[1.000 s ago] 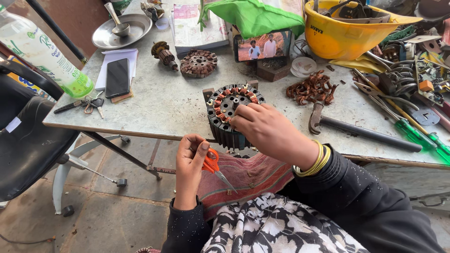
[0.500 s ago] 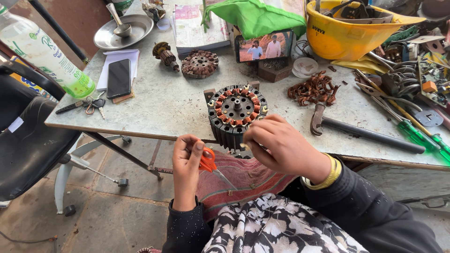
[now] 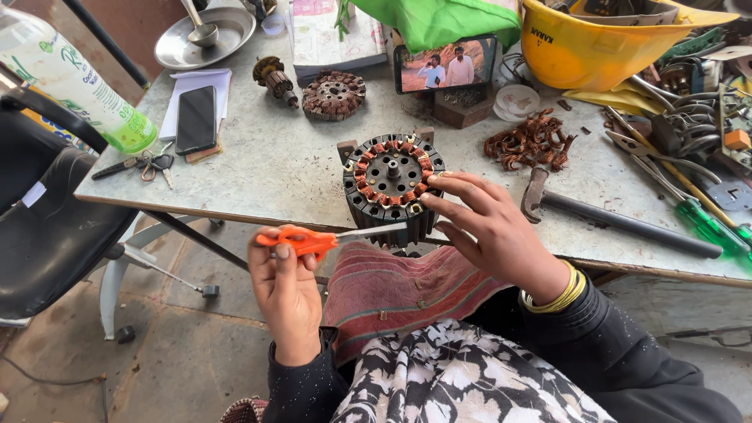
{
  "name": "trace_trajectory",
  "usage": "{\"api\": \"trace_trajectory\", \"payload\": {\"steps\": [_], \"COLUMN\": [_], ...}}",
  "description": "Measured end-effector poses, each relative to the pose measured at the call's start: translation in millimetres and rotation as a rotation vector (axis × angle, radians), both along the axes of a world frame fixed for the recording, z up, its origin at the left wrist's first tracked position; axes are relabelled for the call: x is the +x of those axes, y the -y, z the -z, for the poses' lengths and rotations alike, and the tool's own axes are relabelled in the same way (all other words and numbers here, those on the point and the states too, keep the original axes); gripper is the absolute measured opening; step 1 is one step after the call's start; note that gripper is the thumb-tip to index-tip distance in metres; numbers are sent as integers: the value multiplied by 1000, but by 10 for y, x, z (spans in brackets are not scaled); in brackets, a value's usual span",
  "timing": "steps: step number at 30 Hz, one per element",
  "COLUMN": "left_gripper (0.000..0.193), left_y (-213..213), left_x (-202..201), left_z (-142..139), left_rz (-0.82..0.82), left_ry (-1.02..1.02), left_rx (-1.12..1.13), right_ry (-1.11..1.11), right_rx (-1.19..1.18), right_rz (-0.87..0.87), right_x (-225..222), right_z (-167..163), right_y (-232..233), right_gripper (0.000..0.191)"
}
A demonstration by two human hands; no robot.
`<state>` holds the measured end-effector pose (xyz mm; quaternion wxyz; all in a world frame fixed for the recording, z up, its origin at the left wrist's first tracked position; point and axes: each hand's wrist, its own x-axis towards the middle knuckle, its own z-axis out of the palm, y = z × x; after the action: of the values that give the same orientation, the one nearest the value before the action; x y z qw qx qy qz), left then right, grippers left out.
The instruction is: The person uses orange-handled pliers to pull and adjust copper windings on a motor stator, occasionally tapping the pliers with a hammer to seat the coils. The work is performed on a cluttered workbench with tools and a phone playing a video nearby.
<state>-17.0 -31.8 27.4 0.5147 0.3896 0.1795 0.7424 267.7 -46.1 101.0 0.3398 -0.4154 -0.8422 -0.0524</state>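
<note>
The counter [image 3: 274, 168] fills the view, a grey slab crowded with gear, and at its near edge stands the motor stator [image 3: 392, 188], a black round core with a ring of copper windings facing up at you. Half a second ago it sat tilted with your right hand draped over its top; now it stands squarer and its whole face is uncovered, so the windings are open to work on. Your right hand [image 3: 501, 235] has slid down to the stator's right side, fingers spread narrow and pressing the rim, steadying rather than gripping. Your left hand [image 3: 286, 286] has risen from your lap, fingers closed around the orange-handled scissors [image 3: 321, 239], whose blades, nearly shut, now point at the stator's lower edge, almost touching it. Behind, well apart, lie the yellow hard hat [image 3: 595, 51], the hammer [image 3: 611, 219] just beside your right hand, a loose tangle of copper wire [image 3: 533, 141], the black phone [image 3: 196, 117], and 1 bunch of keys [image 3: 149, 166].
</note>
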Motion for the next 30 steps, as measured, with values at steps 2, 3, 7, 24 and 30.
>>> {"api": "trace_trajectory", "payload": {"steps": [2,3,7,24,30], "left_gripper": [22,23,23,46,56], "left_y": [65,89,139,351,452], "left_x": [27,41,74,-127,-124], "left_z": [-46,-63,-76,42,117], "left_rz": [-66,-98,-171,-78,50], "left_ry": [-31,-47,-190,-676,-632], "left_rx": [20,30,97,333,347], "right_ry": [-29,-45,-55,-115,-150], "right_rx": [3,4,-6,-10,-7], "right_rz": [-6,-8,-23,-59,-69], "right_x": [-19,-26,-33,-136,-155], "right_z": [45,65,113,215,234], "right_y": [-2,-1,-2,-46,-47], "right_gripper": [52,53,55,52,52]}}
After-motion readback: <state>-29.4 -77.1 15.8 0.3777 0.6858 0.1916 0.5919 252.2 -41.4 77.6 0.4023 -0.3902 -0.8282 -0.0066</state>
